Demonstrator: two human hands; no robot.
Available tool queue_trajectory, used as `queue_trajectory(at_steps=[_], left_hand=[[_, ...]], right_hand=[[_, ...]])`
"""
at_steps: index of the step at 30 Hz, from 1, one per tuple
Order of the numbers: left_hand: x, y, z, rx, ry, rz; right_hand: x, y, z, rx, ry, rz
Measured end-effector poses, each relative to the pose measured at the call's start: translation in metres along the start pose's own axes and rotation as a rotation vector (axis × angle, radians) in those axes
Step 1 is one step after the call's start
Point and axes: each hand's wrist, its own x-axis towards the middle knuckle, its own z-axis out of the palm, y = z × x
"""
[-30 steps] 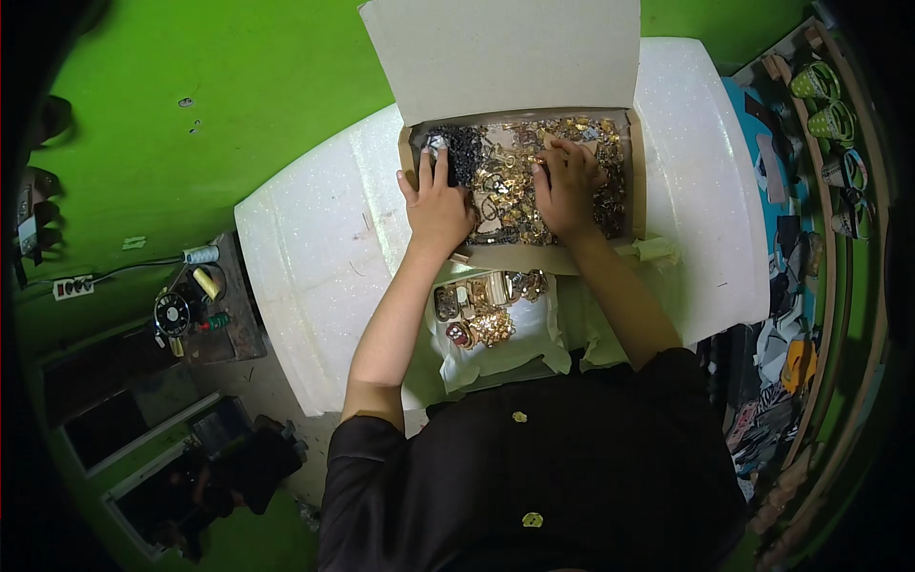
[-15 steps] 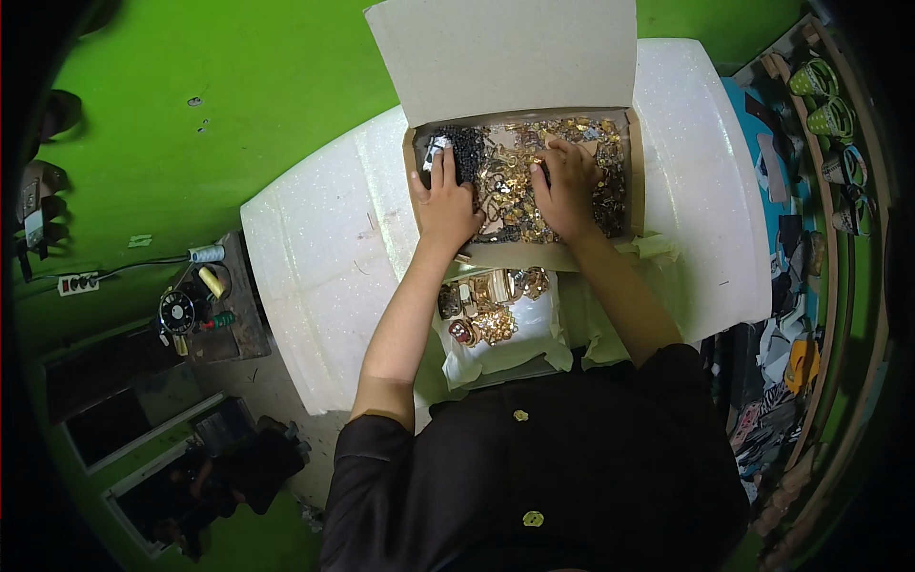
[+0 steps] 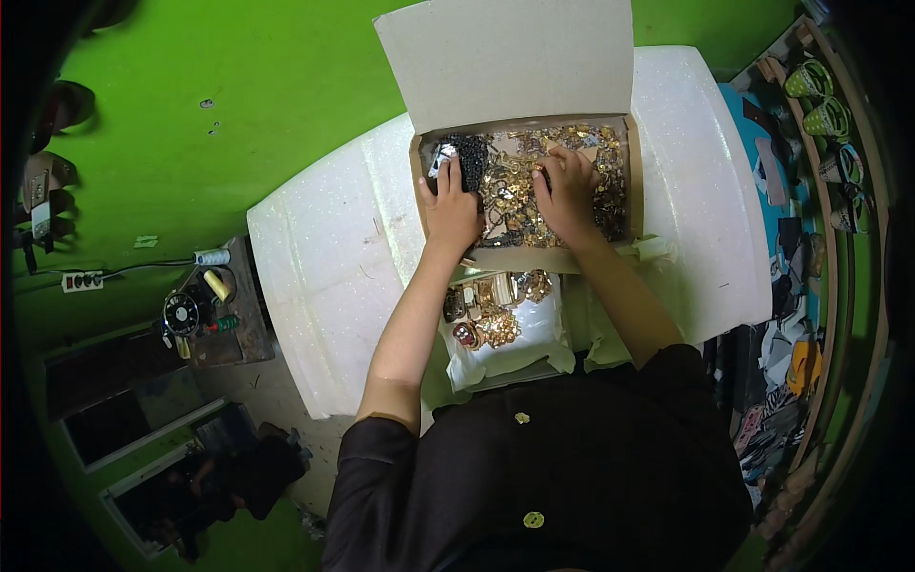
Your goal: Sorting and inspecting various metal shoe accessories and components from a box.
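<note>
An open cardboard box [image 3: 534,257] lies on the white table, its lid [image 3: 505,62] raised at the back. Small gold and dark metal trinkets [image 3: 510,186] fill most of it. Black beads [image 3: 472,153] and a shiny white-and-silver piece [image 3: 443,155] occupy its left end. My left hand [image 3: 454,217] rests there with two fingers stretched out, their tips on the shiny piece. Over the gold trinkets, my right hand [image 3: 569,197] has its fingers bent, thumb and forefinger close together. What may be between them is too small to name.
Before the box, a white packet [image 3: 515,353] carries more gold trinkets [image 3: 498,329]. The glittery white table [image 3: 324,248] meets a green wall [image 3: 276,76]. Thread spools [image 3: 217,284] and a power strip [image 3: 83,280] are at the left; shoes [image 3: 827,117] and scraps line the right.
The view has shifted slightly. My left hand has drawn its fingers closer together over the shiny piece. My right hand stays over the gold trinkets, its fingers slightly moved.
</note>
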Motion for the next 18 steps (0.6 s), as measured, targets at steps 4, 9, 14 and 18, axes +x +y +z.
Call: queue_trajectory(at_steps=[4, 9, 14, 18], left_hand=[[-0.004, 0.002, -0.008, -0.089, -0.051, -0.007], [-0.009, -0.006, -0.024, -0.336, 0.163, -0.006], [-0.019, -0.011, -0.054, -0.567, 0.143, -0.052], [-0.024, -0.021, -0.051, -0.609, 0.155, -0.019]], right_hand=[[0.0, -0.001, 0.0, -0.002, -0.005, -0.004], [-0.003, -0.001, 0.0, 0.017, -0.009, -0.015], [-0.005, -0.001, -0.009, 0.073, 0.01, 0.047], [0.0, -0.009, -0.021, 0.109, 0.034, 0.083]])
